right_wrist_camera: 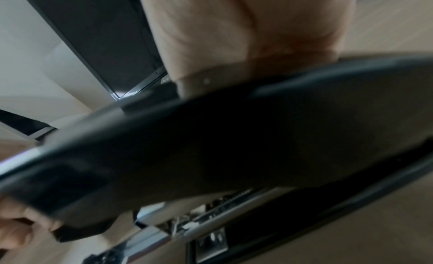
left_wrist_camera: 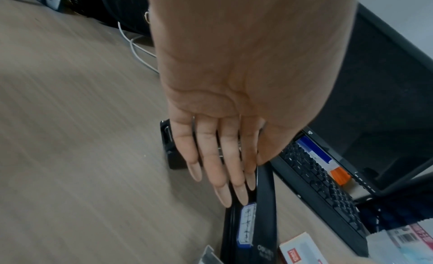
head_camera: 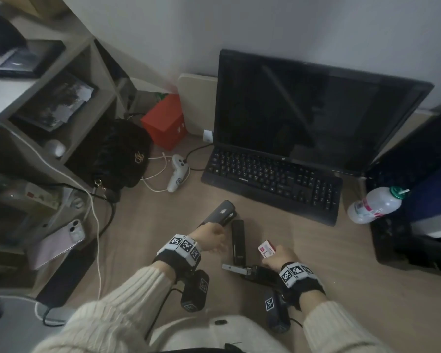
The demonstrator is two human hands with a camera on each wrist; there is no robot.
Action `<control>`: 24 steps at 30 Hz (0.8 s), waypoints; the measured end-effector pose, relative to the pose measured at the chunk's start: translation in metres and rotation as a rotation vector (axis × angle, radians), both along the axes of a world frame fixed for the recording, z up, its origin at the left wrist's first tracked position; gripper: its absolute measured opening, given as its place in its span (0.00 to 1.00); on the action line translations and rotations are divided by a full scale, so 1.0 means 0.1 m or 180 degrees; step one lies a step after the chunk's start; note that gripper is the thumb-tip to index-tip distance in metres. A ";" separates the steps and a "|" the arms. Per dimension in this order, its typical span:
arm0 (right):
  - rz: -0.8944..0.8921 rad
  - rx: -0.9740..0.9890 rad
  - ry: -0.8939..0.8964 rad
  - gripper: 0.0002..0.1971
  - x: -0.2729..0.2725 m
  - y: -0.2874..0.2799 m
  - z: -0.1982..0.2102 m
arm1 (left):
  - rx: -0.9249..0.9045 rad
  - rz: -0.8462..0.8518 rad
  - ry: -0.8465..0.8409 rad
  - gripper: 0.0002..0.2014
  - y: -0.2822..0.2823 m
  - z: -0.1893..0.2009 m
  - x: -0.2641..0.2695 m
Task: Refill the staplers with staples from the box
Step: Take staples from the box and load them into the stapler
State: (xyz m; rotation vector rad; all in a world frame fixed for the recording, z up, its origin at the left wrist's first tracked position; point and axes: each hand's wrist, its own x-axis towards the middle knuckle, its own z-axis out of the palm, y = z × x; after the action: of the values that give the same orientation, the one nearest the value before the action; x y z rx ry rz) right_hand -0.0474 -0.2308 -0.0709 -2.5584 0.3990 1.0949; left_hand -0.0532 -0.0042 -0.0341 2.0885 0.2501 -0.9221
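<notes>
The left hand (left_wrist_camera: 234, 93) is seen stretched out flat, fingers (left_wrist_camera: 211, 166) straight and close together, held over the black stapler (head_camera: 238, 242) lying on the wooden desk (head_camera: 163, 225); whether the fingertips touch it cannot be told. On that stapler a white label edged in blue (left_wrist_camera: 316, 224) is carried, its handwriting too blurred to be read, and a "deli" mark is printed below it. A second, grey stapler (head_camera: 220, 212) is found just beyond the left hand, partly covered by it.

The staple box (head_camera: 266, 249), white and red, is gripped in the right hand (head_camera: 278, 258), fingers curled round it; its red lettering cannot be read. In the right wrist view almost everything is blocked by a blurred black stapler arm, and the fingers are hidden. An opened stapler (head_camera: 250, 271), its metal channel (head_camera: 233, 268) drawn out, lies at the right wrist, half covered by the wrist band.

Behind, "EASON" is printed on the keyboard (head_camera: 273, 184), before the dark monitor (head_camera: 316, 105). A bottle (head_camera: 374, 206) with a pink label lies at the right; its print is too small to read.
</notes>
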 end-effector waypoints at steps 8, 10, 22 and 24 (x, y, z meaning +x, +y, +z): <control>-0.0301 0.0676 -0.0637 0.18 0.04 -0.05 0.28 | -0.0165 0.0074 -0.0353 0.12 -0.05 0.19 0.02; -0.0238 0.1109 -0.0749 0.19 0.05 -0.02 0.41 | -0.0216 0.0160 -0.0566 0.17 -0.09 0.29 0.02; 0.0031 0.2388 -0.1129 0.36 -0.16 0.11 1.00 | -0.1418 0.0406 -0.0833 0.19 -0.24 0.57 -0.06; -0.0233 0.2351 -0.1468 0.29 -0.22 0.09 1.00 | -0.1441 0.0485 -0.0878 0.25 -0.21 0.53 -0.06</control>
State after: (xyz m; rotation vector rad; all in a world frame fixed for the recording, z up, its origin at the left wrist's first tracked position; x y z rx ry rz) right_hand -0.0691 -0.2213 0.0292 -2.0072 -0.0370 0.4611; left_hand -0.0597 -0.0251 0.0185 1.7212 0.0467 -0.5303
